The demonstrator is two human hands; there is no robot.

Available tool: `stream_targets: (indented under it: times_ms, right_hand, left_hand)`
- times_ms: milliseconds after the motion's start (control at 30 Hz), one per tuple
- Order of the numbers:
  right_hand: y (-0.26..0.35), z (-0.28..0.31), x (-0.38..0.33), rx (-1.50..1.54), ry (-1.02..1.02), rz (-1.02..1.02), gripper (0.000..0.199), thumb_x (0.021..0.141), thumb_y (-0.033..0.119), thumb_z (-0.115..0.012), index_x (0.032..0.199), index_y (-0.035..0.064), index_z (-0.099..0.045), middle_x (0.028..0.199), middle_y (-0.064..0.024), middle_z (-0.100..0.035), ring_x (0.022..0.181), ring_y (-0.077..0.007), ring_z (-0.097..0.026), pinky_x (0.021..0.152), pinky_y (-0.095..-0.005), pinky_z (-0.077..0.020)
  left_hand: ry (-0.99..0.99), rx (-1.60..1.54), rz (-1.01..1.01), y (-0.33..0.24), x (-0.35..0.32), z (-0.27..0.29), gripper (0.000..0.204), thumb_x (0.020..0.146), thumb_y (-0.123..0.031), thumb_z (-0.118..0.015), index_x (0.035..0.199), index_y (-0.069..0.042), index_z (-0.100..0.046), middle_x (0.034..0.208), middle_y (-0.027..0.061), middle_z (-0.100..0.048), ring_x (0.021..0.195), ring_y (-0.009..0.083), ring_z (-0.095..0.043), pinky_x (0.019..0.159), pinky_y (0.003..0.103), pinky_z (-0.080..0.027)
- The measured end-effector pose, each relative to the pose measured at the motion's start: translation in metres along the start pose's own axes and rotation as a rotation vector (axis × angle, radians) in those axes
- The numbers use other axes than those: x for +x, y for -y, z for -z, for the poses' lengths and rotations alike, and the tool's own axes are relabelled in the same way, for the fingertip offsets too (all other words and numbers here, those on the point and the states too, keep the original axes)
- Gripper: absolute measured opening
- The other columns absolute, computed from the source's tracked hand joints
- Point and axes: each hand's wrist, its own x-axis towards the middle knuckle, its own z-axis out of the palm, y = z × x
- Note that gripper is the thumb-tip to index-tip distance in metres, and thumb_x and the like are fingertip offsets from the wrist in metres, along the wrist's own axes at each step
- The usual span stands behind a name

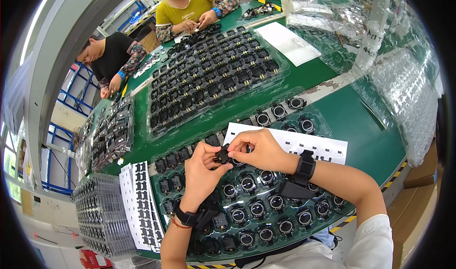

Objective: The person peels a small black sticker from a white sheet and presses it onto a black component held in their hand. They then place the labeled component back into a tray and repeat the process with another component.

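Note:
Over the near clear tray (pixel 304 111), my left hand (pixel 202 171) and my right hand (pixel 259 148) meet at a small black plastic part (pixel 222 155). Both hands pinch this part between thumb and fingertips, so its underside is hidden. Rows of black parts with round silver-ringed centres (pixel 257 208) fill much of the tray below, while those on its left side look plain black. A white sheet with small black stickers (pixel 308 144) lies across the tray, partly under my right hand and forearm. Black devices are strapped to both wrists.
Left of the tray lie white sheets with black pieces (pixel 142 198), beside a tall stack of filled trays (pixel 97 217). A larger tray of black parts (pixel 213 72) stands farther back. Bubble wrap (pixel 403 93) hangs at the right. Two people (pixel 190 12) work across the green table (pixel 351 112).

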Motion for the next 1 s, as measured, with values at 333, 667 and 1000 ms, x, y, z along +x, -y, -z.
stream_targets:
  times_ms: [333,667,1000]
  right_hand:
    - [-0.011,0.0,-0.001,-0.381,-0.076,0.266,0.023,0.072,0.015,-0.077,0.07,0.0018,-0.059,0.066,-0.0065,-0.062,0.057,-0.0162,-0.059,0.052,-0.0271,-0.0445]
    - [0.009,0.003,-0.001,-0.368,-0.091,0.029,0.023,0.076,0.019,-0.072,0.076,0.0033,-0.056,0.066,-0.0075,-0.06,0.064,-0.0227,-0.057,0.063,-0.0339,-0.0434]
    - [-0.012,0.0,-0.005,-0.864,-0.256,0.176,0.033,0.075,0.005,-0.056,0.108,0.0027,-0.051,0.107,-0.0125,-0.049,0.102,-0.0294,-0.046,0.09,-0.0412,-0.0293]
  left_hand:
    - [-0.047,0.117,-0.032,-0.008,-0.009,-0.013,0.022,0.076,0.003,-0.07,0.089,0.001,-0.053,0.091,0.0085,-0.065,0.086,0.01,-0.063,0.073,0.022,-0.052]
    - [-0.05,-0.158,0.026,-0.008,-0.008,0.001,0.02,0.08,0.004,-0.065,0.092,0.002,-0.049,0.088,0.0125,-0.064,0.082,0.0174,-0.066,0.069,0.027,-0.055]
    - [0.017,-0.37,0.154,-0.014,-0.002,0.012,0.023,0.08,0.009,-0.059,0.101,0.001,-0.051,0.096,0.011,-0.062,0.081,0.0175,-0.066,0.072,0.026,-0.054]
